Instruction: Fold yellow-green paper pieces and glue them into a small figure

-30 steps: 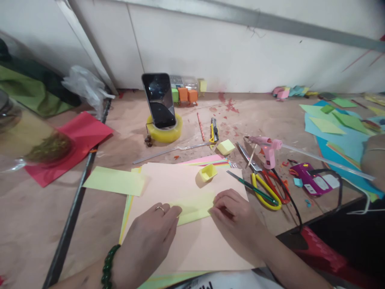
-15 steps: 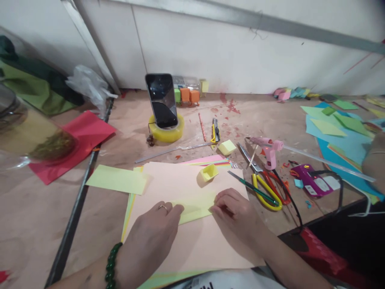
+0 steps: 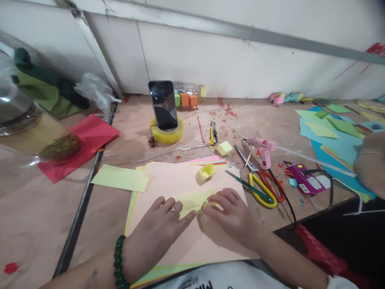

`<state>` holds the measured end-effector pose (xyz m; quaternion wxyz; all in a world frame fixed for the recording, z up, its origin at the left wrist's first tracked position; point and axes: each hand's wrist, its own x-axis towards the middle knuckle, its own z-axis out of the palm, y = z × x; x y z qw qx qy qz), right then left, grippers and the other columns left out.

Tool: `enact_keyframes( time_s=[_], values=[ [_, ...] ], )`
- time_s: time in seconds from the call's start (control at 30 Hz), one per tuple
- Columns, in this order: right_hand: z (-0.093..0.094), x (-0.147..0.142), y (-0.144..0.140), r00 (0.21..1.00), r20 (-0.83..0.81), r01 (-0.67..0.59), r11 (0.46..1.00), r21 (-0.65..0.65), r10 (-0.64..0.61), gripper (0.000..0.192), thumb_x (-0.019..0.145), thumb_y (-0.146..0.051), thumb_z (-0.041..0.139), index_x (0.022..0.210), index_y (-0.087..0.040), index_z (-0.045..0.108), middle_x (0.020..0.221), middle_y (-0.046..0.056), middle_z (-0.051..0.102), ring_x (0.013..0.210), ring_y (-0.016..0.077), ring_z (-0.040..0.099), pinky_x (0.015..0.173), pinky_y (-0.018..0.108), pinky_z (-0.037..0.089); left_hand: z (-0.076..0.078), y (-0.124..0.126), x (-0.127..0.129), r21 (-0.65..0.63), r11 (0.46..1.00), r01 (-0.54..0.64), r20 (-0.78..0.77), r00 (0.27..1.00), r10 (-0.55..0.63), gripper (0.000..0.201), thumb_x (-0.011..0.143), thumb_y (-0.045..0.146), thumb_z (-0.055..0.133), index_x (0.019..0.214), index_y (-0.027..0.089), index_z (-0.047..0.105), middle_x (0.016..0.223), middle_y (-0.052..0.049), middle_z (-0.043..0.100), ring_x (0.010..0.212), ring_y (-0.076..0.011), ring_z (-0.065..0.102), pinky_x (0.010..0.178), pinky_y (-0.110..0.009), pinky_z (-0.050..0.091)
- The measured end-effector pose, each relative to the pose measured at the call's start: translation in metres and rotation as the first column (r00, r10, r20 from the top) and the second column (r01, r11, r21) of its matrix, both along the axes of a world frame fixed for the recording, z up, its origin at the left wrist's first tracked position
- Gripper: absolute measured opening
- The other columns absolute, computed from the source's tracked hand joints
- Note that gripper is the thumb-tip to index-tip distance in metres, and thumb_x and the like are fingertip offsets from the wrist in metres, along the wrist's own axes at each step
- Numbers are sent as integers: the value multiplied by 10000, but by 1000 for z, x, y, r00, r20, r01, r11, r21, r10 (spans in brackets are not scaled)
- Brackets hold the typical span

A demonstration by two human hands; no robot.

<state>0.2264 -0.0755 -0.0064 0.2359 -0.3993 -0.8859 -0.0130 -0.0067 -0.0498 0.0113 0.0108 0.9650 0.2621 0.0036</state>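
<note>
The worktop [image 3: 270, 116] runs wide under a white wall, littered with craft stuff; on its near edge lies a stack of coloured paper topped by a peach sheet [image 3: 180, 180], and on that sheet, near its middle, sits the small yellow paper [image 3: 192, 199] that both hands work on. The left hand [image 3: 156, 235] lies flat with fingers spread, pressing the paper's left part down, grasping nothing; the right hand [image 3: 231, 216] curls over the paper's right end, its fingertips pinching a rolled or folded edge there. By the look of it a fold is being set in the yellow paper; the next move would call for holding the left part pinned while the right fingers press the crease along its length, keeping the edges lined up.

Toward the right edge lie blue and green sheets [image 3: 331, 132], and another person's arm [image 3: 368, 164] shows there; at the left edge a red sheet [image 3: 81, 144] lies under a clear jar [image 3: 33, 132]. Toward the far edge a phone [image 3: 164, 105] leans in a tape roll [image 3: 167, 134]. Just right of the stack lie yellow-handled scissors [image 3: 261, 190], a pink glue gun [image 3: 261, 150] and a purple tool [image 3: 303, 180]; a folded yellow box [image 3: 207, 171] stands on the peach sheet just beyond the hands, near enough to be nudged; a yellow strip [image 3: 120, 178] lies by the stack's far left corner.
</note>
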Motion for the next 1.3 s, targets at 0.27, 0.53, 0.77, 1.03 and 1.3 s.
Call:
enact_keyframes(
  time_s=[0.27,0.53,0.77,1.03,1.3],
  values=[
    [5,2,5,956,131,-251,962,-106,264,256,980,-137,379,977,-122,634,903,94,667,866,206,546,717,345,492,2,-2,2,48,998,42,53,998,-44,220,901,116,505,1094,183,586,805,-46,599,763,-225,546,722,-381,381],
    [3,29,-5,987,6,-157,977,-146,159,302,938,-44,338,955,-145,622,953,86,681,847,191,549,711,318,531,4,-17,-18,45,999,5,51,999,-7,298,776,-27,484,983,134,628,893,-66,656,815,-231,563,847,-398,378],
    [4,28,-10,994,-82,-91,966,-241,73,334,841,23,373,918,-162,640,930,89,682,855,200,563,669,321,534,6,-26,-37,41,989,-143,172,976,134,281,763,22,453,890,168,657,893,-66,686,816,-224,592,882,-411,396],
    [22,8,-6,975,-68,188,944,-271,-213,200,868,-112,450,1028,-177,550,1021,105,602,860,192,613,715,315,536,27,-19,7,119,974,-191,95,979,180,67,828,222,592,799,166,615,803,-77,645,733,-242,569,645,-365,431],
    [26,5,-6,967,28,238,854,-462,-254,222,913,-204,498,1111,-169,593,824,43,660,693,168,641,602,269,513,7,-11,26,220,975,-14,-58,998,28,109,751,30,571,756,119,634,707,-79,647,676,-231,580,626,-359,450]
  ],
)
